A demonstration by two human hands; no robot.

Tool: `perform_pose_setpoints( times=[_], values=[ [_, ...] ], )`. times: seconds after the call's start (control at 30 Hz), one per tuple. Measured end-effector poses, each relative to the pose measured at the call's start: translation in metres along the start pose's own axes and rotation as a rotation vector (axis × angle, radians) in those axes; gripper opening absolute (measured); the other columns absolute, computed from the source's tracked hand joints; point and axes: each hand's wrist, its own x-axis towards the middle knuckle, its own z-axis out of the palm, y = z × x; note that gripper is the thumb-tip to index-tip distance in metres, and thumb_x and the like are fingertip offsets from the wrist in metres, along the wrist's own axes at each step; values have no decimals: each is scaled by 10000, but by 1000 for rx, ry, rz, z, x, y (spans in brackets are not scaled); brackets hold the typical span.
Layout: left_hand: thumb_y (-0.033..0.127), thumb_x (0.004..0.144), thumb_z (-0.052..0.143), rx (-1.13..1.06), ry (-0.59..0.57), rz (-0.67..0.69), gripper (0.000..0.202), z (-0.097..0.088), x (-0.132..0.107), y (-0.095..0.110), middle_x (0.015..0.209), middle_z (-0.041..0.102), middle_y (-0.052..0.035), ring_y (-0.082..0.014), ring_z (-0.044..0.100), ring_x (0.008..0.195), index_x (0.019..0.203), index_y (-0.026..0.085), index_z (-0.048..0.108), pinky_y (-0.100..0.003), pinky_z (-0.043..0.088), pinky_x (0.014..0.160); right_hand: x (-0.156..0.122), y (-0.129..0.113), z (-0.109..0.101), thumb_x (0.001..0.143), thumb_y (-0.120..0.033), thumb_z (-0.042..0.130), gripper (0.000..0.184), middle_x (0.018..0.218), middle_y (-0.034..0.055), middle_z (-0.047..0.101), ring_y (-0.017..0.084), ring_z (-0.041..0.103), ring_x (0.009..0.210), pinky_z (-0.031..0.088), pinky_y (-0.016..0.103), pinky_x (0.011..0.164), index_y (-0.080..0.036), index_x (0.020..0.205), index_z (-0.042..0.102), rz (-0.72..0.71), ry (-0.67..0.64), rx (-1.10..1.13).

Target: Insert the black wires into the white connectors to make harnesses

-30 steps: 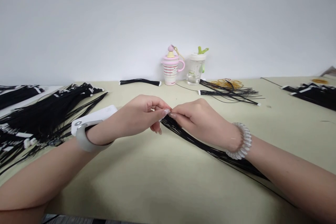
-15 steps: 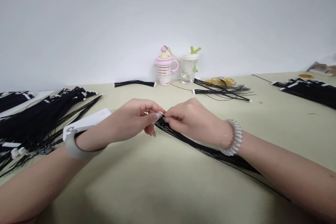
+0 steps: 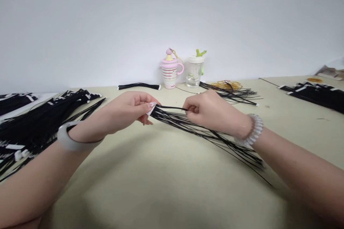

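My left hand [image 3: 129, 110] is closed, pinching the white connector end of a bundle of thin black wires [image 3: 204, 134] just above the table. From there the wires fan out to the right and down, ending under my right forearm. With closed fingers my right hand [image 3: 212, 111] pinches a single black wire [image 3: 172, 107] and holds it taut between both hands. A grey bangle sits on my left wrist, a clear coil band on my right.
A large heap of black wire bundles [image 3: 40, 118] lies at the left. At the back stand a pink cup [image 3: 170, 68] and a clear bottle [image 3: 194, 70], with one short bundle [image 3: 138, 86], loose wires and rubber bands [image 3: 228, 85] nearby. More bundles [image 3: 317, 92] lie far right.
My hands have moved apart: the right hand drew one wire out to the right, away from the connector in my left hand. The bundle has lifted and fanned out.
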Motion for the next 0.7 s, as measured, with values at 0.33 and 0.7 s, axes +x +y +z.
perform_pose_setpoints(
  times=[0.33,0.7],
  values=[
    [448,749,543,-5,-2,-87,340,-24,15,-16,664,586,9,-150,636,785,958,182,575,-295,500,813,10,62,3,618,-164,467,93,587,-11,573,96,478,555,342,215,555,-163,593,557,280,-64,-31],
    [453,718,563,-13,57,-91,308,-35,21,-28,597,502,19,-127,594,707,810,159,562,-300,491,800,-2,123,-10,633,-260,561,120,960,106,592,237,525,866,390,347,745,-159,684,601,581,287,-81]
  ],
)
